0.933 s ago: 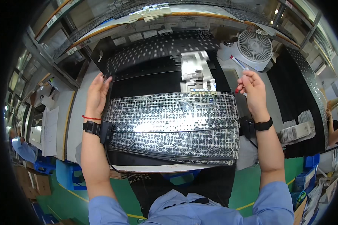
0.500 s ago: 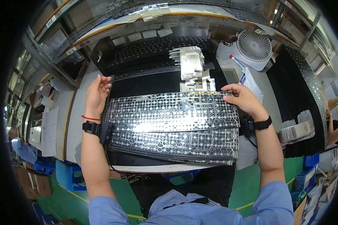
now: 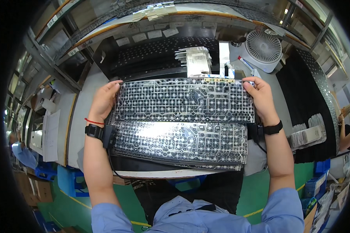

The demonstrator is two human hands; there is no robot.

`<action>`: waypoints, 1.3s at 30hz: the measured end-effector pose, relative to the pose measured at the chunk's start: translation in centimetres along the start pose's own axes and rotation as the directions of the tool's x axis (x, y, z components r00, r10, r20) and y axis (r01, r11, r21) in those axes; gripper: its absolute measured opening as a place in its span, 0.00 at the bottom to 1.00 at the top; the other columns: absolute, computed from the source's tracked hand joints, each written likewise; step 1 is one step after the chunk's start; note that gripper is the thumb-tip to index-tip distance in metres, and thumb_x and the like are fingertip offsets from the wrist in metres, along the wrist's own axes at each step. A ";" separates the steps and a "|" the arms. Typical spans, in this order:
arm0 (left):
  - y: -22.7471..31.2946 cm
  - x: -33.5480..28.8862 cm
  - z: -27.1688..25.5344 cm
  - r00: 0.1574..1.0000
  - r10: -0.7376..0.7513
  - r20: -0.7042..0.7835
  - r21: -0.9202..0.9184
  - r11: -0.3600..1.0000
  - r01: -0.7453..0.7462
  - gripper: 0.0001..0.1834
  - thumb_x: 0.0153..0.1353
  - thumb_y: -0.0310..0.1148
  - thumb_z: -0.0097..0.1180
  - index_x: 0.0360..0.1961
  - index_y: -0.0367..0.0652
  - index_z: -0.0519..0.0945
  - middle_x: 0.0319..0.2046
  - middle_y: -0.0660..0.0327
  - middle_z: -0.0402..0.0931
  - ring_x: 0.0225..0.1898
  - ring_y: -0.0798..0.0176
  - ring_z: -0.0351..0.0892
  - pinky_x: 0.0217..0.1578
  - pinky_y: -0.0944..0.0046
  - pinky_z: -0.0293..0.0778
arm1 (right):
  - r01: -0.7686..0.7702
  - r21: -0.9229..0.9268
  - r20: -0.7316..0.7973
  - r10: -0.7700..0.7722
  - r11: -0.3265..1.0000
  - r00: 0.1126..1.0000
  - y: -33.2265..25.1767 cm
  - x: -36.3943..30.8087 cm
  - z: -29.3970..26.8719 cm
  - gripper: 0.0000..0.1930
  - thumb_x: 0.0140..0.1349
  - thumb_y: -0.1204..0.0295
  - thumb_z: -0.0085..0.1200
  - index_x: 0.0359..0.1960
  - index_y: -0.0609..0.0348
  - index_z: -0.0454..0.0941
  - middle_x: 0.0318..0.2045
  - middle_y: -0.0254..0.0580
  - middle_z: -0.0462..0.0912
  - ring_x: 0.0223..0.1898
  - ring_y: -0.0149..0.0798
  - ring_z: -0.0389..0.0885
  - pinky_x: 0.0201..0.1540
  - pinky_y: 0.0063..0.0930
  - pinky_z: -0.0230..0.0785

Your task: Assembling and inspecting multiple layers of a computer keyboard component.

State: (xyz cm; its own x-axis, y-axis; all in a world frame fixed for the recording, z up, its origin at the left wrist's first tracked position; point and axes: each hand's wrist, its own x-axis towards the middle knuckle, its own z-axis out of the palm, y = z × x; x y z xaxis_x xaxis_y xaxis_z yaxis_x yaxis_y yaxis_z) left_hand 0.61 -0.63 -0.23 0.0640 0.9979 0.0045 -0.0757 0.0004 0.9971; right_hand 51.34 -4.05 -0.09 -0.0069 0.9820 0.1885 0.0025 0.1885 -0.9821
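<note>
A clear keyboard membrane sheet printed with silvery circuit tracks is stretched between my hands, above the table. My left hand pinches its far left corner between thumb and fingers. At the far right corner, my right hand grips the sheet the same way. A white tail with blue marks sticks out past the sheet's far edge, right of the middle. Nearer to me lies a stack of similar membrane sheets, its upper part covered by the held one.
Beyond the sheet rests a fanned pile of white strips. A white round fan and a red-capped marker are at the far right. More white strips lie on black cloth at right. Metal shelving rises on the left.
My left hand has closed on the sheet's left corner, where it was open beside it. The top membrane sheet has shifted away from me, off the stack, with its tail now standing out.
</note>
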 end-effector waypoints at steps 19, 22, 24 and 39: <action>0.6 -0.6 0.7 0.999 0.040 -0.007 0.000 0.999 -0.040 0.07 0.69 0.32 0.54 0.38 0.40 0.79 0.31 0.67 0.81 0.31 0.76 0.78 0.35 0.74 0.74 | 0.105 -0.338 -0.015 -0.117 0.935 0.993 0.1 0.0 0.1 0.07 0.65 0.75 0.56 0.42 0.63 0.81 0.33 0.28 0.79 0.32 0.20 0.72 0.37 0.16 0.65; -0.1 0.1 -0.7 0.998 0.042 0.056 0.037 0.998 -0.045 0.08 0.69 0.34 0.54 0.37 0.41 0.80 0.30 0.67 0.80 0.30 0.77 0.77 0.35 0.75 0.73 | 0.221 -0.303 -0.016 -0.237 0.927 0.971 0.5 0.3 0.4 0.05 0.67 0.74 0.54 0.40 0.63 0.79 0.33 0.28 0.78 0.33 0.20 0.71 0.38 0.16 0.64; -0.5 0.3 -1.3 0.996 0.025 0.083 0.041 0.999 -0.029 0.09 0.70 0.35 0.53 0.36 0.42 0.80 0.30 0.68 0.80 0.30 0.77 0.76 0.35 0.75 0.73 | 0.154 -0.248 -0.014 -0.163 0.956 0.987 0.9 0.4 0.1 0.04 0.68 0.74 0.53 0.39 0.62 0.77 0.32 0.27 0.76 0.33 0.21 0.70 0.39 0.16 0.64; -0.1 0.2 -0.1 0.997 0.050 0.053 0.091 0.994 -0.055 0.11 0.72 0.37 0.50 0.41 0.42 0.79 0.32 0.70 0.80 0.30 0.78 0.76 0.34 0.76 0.72 | -0.018 0.028 -0.025 0.018 0.999 1.000 0.5 0.3 0.1 0.06 0.72 0.71 0.48 0.42 0.59 0.74 0.32 0.29 0.80 0.33 0.20 0.75 0.38 0.16 0.67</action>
State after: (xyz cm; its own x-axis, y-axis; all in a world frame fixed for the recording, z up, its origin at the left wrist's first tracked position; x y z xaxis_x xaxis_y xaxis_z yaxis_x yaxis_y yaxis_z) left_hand 0.50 -0.44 -0.32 0.1126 0.9919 0.0585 0.0117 -0.0602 0.9981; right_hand 51.24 -3.70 -0.51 0.0180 0.9852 0.1705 -0.0255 0.1709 -0.9850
